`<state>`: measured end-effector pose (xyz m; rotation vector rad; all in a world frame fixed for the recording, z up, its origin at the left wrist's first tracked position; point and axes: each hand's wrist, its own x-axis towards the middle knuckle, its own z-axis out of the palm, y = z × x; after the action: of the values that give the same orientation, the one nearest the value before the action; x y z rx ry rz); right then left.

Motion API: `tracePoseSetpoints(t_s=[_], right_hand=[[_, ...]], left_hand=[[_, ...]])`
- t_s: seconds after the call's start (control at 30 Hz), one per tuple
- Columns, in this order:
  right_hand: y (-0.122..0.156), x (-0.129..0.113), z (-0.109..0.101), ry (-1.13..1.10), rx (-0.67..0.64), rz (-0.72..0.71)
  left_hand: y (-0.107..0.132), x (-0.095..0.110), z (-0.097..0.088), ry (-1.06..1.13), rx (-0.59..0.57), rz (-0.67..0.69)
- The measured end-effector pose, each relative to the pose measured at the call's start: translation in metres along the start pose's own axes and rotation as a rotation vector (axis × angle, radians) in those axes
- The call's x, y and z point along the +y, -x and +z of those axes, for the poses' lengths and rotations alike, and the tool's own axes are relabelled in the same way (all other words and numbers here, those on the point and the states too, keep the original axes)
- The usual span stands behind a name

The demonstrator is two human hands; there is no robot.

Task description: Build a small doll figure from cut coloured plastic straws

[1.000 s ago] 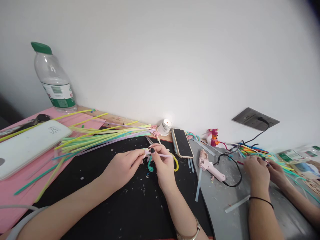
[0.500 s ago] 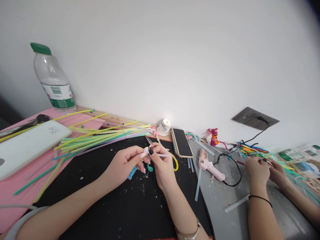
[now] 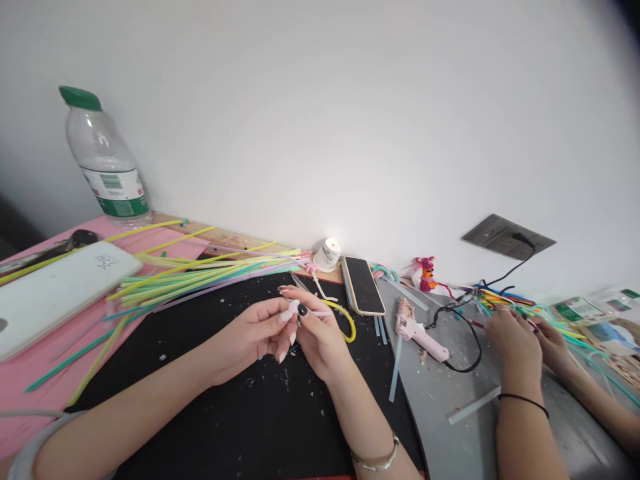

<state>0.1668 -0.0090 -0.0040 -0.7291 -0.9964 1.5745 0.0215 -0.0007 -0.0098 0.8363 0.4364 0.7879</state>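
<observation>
My left hand (image 3: 250, 337) and my right hand (image 3: 315, 333) meet over the black mat (image 3: 240, 413), fingertips pinched together on a thin pale pink straw (image 3: 320, 313) that sticks out to the right. A curled yellow straw piece (image 3: 347, 320) lies just right of my right hand. A heap of long yellow, green and lilac straws (image 3: 200, 273) lies on the table beyond my left hand.
A green-capped water bottle (image 3: 103, 163) and a white device (image 3: 55, 290) are at the left. By the wall sit a lit candle (image 3: 329, 253), a phone (image 3: 363, 285) and a pink glue gun (image 3: 417, 330). Another person's hands (image 3: 520, 340) handle straws at the right.
The teal curl and the blue ribbed piece seen by my fingers earlier are out of sight now. My hands have closed in tighter and dropped slightly toward me. The other person's hands shifted little.
</observation>
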Motion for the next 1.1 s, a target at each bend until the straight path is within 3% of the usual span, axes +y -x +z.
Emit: tracePoseSetpoints(t_s=[0.27, 0.5, 0.63, 0.83, 0.93, 1.1], right_hand=[[0.003, -0.002, 0.001, 0.025, -0.108, -0.001], [0.002, -0.006, 0.003, 0.049, -0.056, -0.008], [-0.001, -0.005, -0.003, 0.078, 0.029, -0.048], [-0.004, -0.007, -0.010, 0.326, 0.083, -0.173], [-0.004, -0.009, -0.010, 0.459, 0.048, -0.172], [-0.004, -0.009, -0.015, 0.473, 0.004, -0.084]], left_hand=[[0.002, -0.004, 0.002, 0.232, -0.043, -0.134], [0.002, -0.002, 0.002, 0.129, -0.054, -0.166], [0.001, 0.004, 0.001, -0.084, -0.033, -0.110], [0.002, 0.015, -0.001, -0.691, 0.236, 0.173], [0.003, 0.018, -0.002, -0.896, 0.219, 0.224], [0.003, 0.019, -0.004, -1.147, 0.196, 0.301]])
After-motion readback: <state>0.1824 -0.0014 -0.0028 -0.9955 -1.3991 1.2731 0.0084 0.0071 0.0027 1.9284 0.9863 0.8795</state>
